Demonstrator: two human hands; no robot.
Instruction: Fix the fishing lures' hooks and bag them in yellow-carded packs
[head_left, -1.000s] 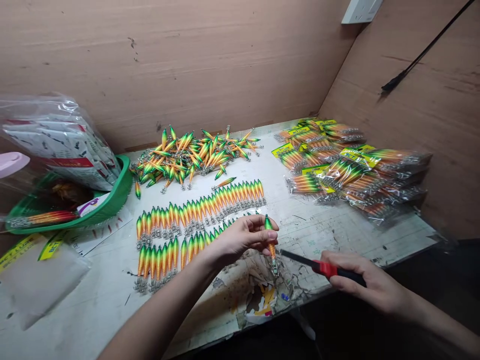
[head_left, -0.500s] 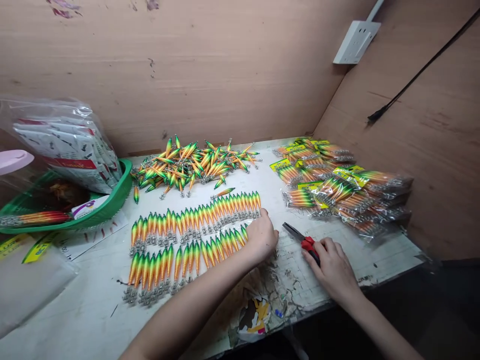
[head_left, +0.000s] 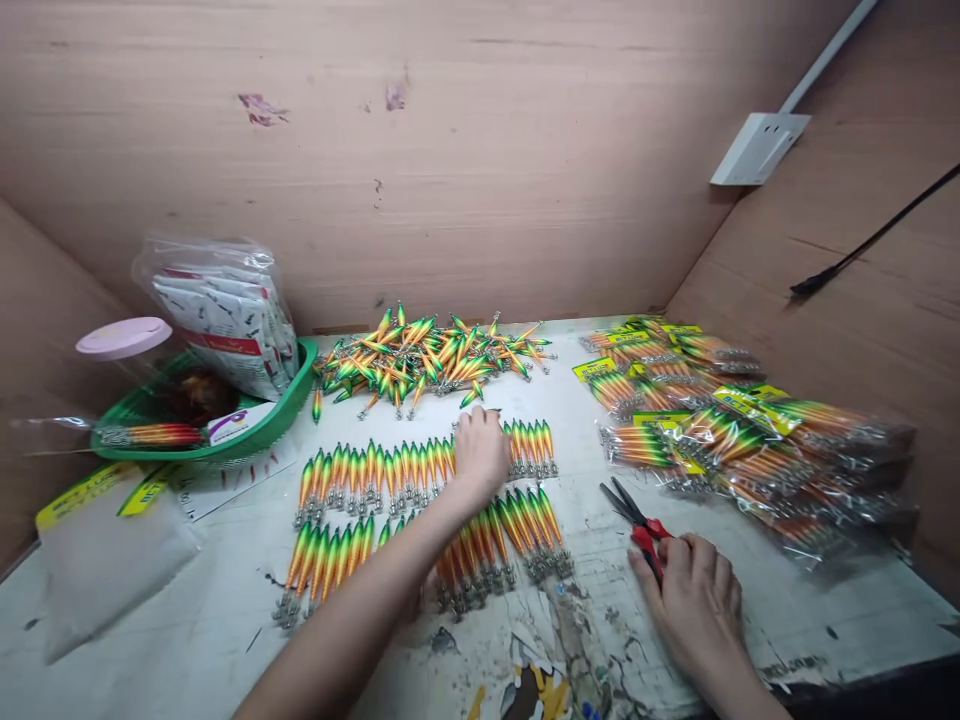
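Observation:
My left hand point(head_left: 481, 452) reaches across the upper row of squid jigs point(head_left: 360, 475), its fingers closed over a lone squid jig point(head_left: 495, 410) whose ends barely show past the fingers. My forearm covers part of the lower row of squid jigs point(head_left: 322, 562). The jigs are green, yellow and orange with metal hook crowns, lined up side by side. Behind the hand lies a loose heap of the same jigs point(head_left: 420, 358). My right hand point(head_left: 694, 600) rests on the table at the right, wrapped round red-and-black scissors point(head_left: 643, 528) with parted blades pointing away.
Bagged jigs with yellow header cards point(head_left: 720, 430) are piled at the right. A green basket point(head_left: 247, 440) at the left holds packets and a pink-lidded jar point(head_left: 124, 338). Clear yellow-topped bags point(head_left: 112, 570) lie before it. The table's front surface is torn point(head_left: 600, 640).
My left hand has moved from the rows' right end leftward and back to the lone jig. The scissor blades have spread apart in my right hand. The camera view has shifted.

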